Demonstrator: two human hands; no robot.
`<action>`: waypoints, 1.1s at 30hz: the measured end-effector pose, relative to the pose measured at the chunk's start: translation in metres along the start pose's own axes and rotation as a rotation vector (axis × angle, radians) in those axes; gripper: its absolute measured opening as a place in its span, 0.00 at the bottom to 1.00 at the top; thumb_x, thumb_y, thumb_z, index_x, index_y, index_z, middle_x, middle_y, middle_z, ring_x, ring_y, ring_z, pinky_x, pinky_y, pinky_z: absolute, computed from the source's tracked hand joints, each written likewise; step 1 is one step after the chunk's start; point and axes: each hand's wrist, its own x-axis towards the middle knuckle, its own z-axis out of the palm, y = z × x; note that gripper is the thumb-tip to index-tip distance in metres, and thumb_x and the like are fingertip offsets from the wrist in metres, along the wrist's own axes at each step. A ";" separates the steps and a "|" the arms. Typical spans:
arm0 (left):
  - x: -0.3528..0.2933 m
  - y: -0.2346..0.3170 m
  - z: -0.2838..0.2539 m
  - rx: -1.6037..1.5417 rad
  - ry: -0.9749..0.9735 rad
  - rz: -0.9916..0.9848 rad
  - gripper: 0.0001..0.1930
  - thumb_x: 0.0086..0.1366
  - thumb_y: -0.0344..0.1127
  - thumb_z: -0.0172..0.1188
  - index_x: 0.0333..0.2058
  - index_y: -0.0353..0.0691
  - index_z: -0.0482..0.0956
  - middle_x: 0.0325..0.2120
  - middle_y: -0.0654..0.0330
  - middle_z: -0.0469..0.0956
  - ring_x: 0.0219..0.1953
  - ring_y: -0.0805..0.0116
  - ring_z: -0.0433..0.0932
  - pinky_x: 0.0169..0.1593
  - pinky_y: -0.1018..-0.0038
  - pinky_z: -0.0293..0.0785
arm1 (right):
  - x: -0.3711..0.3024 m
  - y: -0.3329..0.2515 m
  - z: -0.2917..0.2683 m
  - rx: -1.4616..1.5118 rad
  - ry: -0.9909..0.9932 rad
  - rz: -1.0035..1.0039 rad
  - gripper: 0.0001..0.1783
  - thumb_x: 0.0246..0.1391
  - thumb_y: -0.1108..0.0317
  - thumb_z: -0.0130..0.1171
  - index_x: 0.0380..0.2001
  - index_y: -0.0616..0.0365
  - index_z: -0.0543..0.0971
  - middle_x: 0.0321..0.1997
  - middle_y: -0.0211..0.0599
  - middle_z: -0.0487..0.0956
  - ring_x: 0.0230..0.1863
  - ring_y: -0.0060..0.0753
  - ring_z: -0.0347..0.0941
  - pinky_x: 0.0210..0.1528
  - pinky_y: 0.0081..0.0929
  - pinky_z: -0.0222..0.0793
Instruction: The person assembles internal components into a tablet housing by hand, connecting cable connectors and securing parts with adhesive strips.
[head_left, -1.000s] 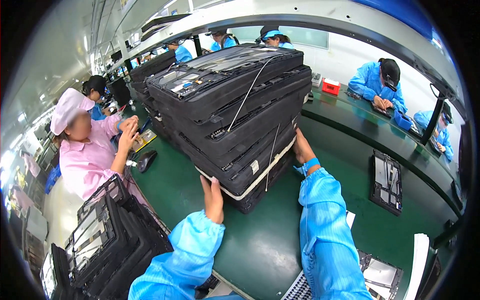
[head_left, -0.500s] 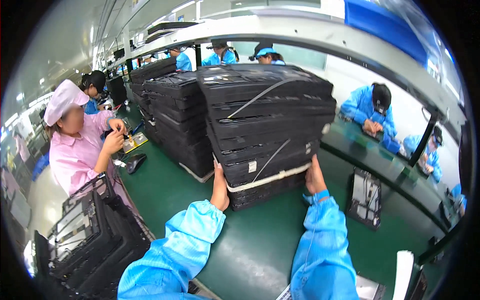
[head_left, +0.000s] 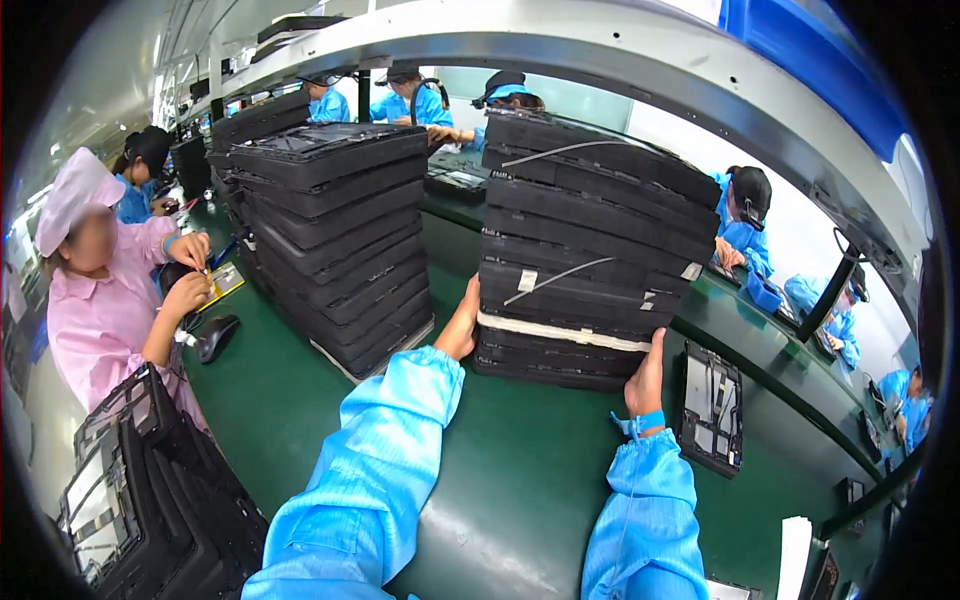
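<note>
Head view — left hand (head_left: 460, 325) and right hand (head_left: 646, 382) clasp a black stack (head_left: 575, 235) between them — framed panel (head_left: 702, 405) rightward.

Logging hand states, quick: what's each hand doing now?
Left hand: open, against the left side of the white-banded black stack.
Right hand: open, against its right side.

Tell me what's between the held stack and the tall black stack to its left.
Head view: the left hand on the held stack, then green tabletop toward the tall black stack. Farther back, a flat black part shows in the gap.
</note>
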 end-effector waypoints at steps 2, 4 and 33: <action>0.006 0.007 0.026 -0.036 0.102 -0.136 0.32 0.59 0.61 0.41 0.57 0.49 0.59 0.56 0.64 0.60 0.56 0.61 0.58 0.57 0.62 0.55 | 0.001 -0.005 -0.012 0.037 -0.027 -0.038 0.39 0.54 0.42 0.42 0.59 0.61 0.54 0.63 0.34 0.53 0.63 0.30 0.45 0.64 0.27 0.33; 0.011 0.023 0.031 -0.134 0.183 -0.256 0.30 0.63 0.57 0.38 0.56 0.42 0.58 0.56 0.66 0.59 0.57 0.66 0.57 0.58 0.70 0.52 | 0.008 0.006 -0.009 0.012 0.042 -0.091 0.36 0.54 0.43 0.44 0.56 0.61 0.59 0.59 0.34 0.58 0.60 0.30 0.50 0.62 0.27 0.38; 0.037 0.017 0.027 0.291 0.565 0.192 0.29 0.66 0.50 0.32 0.55 0.31 0.53 0.56 0.52 0.54 0.57 0.65 0.53 0.59 0.74 0.45 | 0.013 0.022 0.024 -0.513 0.134 -0.125 0.42 0.45 0.49 0.57 0.54 0.70 0.57 0.55 0.54 0.60 0.58 0.48 0.55 0.59 0.34 0.48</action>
